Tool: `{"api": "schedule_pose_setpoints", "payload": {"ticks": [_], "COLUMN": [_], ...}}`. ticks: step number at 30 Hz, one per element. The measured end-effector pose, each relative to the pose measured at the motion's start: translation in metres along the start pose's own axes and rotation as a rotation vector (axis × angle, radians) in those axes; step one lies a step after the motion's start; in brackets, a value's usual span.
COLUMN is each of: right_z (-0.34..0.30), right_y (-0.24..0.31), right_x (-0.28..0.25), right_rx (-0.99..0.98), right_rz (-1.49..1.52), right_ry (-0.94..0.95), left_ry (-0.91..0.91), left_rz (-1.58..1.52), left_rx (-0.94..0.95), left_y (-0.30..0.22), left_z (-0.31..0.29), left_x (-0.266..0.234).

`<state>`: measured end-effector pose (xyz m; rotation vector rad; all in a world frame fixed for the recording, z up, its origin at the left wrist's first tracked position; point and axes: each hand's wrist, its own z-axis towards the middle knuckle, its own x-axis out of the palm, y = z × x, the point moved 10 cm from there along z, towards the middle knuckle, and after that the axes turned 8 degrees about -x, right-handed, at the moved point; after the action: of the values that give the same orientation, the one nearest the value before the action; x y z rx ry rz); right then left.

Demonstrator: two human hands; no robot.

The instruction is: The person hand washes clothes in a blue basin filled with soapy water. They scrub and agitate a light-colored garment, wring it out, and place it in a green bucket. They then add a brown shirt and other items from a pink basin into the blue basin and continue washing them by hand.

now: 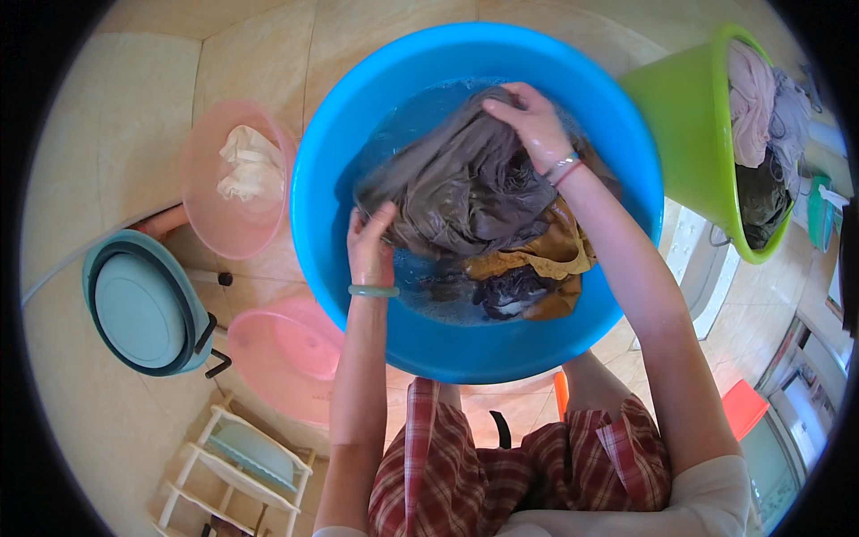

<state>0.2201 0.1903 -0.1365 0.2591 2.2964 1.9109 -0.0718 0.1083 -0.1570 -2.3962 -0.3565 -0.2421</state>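
Note:
A large blue basin (483,358) of water stands before my knees. In it a wet dark grey-brown garment (465,192) is spread between my two hands, partly raised from the water. My left hand (369,242), below a jade-green bangle, grips the garment's left edge with its fingers mostly hidden under the cloth. At the far right side my right hand (532,121) pinches the garment's upper edge. Beneath it lie a mustard-brown cloth (546,255) and a dark cloth (510,294), both wet.
A green bucket (684,116) heaped with clothes stands at the right. Left are a pink basin (201,197) holding a white cloth (250,166), another pink basin (277,358) and folding blue-grey basins (139,309). A white rack (233,465) stands at the lower left.

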Motion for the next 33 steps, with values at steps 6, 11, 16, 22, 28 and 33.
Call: {"api": "schedule_pose_setpoints", "payload": {"ticks": [6,11,16,22,28,33], "right_z": [-0.033,-0.022,-0.108,-0.186,-0.156,-0.101], "right_y": [-0.020,-0.071,0.036,0.124,0.129,0.079], "right_x": [0.132,0.096,0.147,0.181,0.191,0.194], "right_rx": [-0.219,0.091,-0.426,-0.762,-0.816,-0.504], "right_rz": [-1.133,-1.143,-0.689,-0.600,-0.662,-0.699], "right_ry": [0.505,0.451,0.575,0.598,0.425,0.527], "left_ry": [-0.116,0.013,0.302,0.502,0.437,0.159], "left_rz": [0.196,-0.224,-0.462,-0.605,-0.689,-0.669], "left_rx": [0.221,-0.055,-0.234,-0.292,-0.256,-0.185], "left_y": [0.017,0.046,0.034,0.021,0.041,0.056], "left_z": [0.024,0.026,0.022,-0.006,-0.013,-0.025], "left_x": [-0.011,0.006,0.033,0.085,0.065,0.032]}}
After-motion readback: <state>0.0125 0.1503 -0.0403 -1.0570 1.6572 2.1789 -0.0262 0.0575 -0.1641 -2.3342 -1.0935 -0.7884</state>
